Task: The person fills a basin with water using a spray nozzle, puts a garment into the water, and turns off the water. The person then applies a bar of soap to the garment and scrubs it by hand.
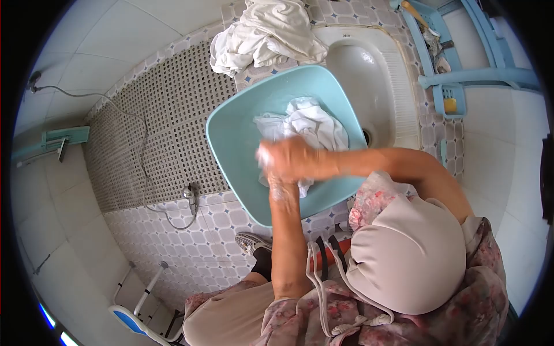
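Both hands meet above a light-blue plastic basin, pressed together and smeared by motion. My right hand lies over my left hand, and its fingers are curled. White wet cloth bunches out at the left side of the hands, gripped between them. Suds show on my left wrist. More white laundry lies crumpled in the basin just beyond the hands, partly in water. The fingers of my left hand are mostly hidden behind the right one.
A heap of whitish cloth lies behind the basin, beside a squat toilet. A shower hose runs over perforated grey mats at left. A blue shelf stands at upper right, and a folding-frame seat at lower left.
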A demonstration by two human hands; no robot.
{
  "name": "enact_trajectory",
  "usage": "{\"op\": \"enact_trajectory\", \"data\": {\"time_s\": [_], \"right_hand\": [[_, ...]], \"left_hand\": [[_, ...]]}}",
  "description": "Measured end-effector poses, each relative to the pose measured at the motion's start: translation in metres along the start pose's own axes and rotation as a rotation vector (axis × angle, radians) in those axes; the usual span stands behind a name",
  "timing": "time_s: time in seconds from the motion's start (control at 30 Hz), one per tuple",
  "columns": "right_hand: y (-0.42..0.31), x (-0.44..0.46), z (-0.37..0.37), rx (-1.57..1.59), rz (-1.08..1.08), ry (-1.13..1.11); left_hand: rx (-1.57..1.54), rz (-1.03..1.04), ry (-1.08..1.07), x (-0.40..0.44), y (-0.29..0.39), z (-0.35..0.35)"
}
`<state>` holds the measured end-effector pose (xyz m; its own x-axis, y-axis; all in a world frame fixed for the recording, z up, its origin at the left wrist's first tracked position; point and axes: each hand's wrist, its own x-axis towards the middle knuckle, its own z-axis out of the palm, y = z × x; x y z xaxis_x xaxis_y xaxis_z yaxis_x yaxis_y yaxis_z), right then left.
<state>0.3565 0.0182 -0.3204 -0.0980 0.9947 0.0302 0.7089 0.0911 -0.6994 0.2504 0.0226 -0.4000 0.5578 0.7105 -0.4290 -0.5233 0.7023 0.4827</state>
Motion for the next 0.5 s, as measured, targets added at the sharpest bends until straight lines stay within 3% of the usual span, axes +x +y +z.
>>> {"op": "enact_trajectory", "data": {"time_s": [0.03, 0.07, 0.1, 0.13, 0.2, 0.27, 0.37, 0.47, 0.5], "right_hand": [[-0.019, -0.016, 0.011, -0.053, -0.235, 0.076], [-0.019, -0.022, 0.021, -0.087, -0.256, 0.083], [-0.02, -0.028, 0.03, -0.122, -0.277, 0.092], [-0.007, -0.015, 0.021, -0.095, -0.31, 0.148], [0.014, 0.017, -0.002, -0.093, 0.133, -0.072], [0.056, 0.038, -0.009, -0.157, 0.231, -0.062], [0.092, 0.051, -0.03, 0.394, 0.417, -0.313], [0.082, 0.033, -0.067, 0.866, 0.507, -0.409], [0.083, 0.026, -0.068, 0.682, 0.378, -0.304]], "left_hand": [[-0.349, -0.008, -0.237, 0.007, -0.011, -0.039], [-0.696, -0.013, -0.473, 0.006, -0.011, -0.043], [-0.677, -0.017, -0.383, 0.0, -0.011, -0.045], [-0.499, -0.094, -0.13, -0.002, -0.001, -0.018], [-0.12, -0.235, 0.368, -0.005, 0.014, 0.037], [-0.19, -0.155, 0.324, -0.008, 0.021, 0.057], [-0.233, -0.136, 0.354, -0.011, 0.044, 0.059], [-0.139, 0.108, 0.416, -0.009, 0.047, 0.032], [-0.135, 0.119, 0.34, -0.011, 0.047, 0.028]]}}
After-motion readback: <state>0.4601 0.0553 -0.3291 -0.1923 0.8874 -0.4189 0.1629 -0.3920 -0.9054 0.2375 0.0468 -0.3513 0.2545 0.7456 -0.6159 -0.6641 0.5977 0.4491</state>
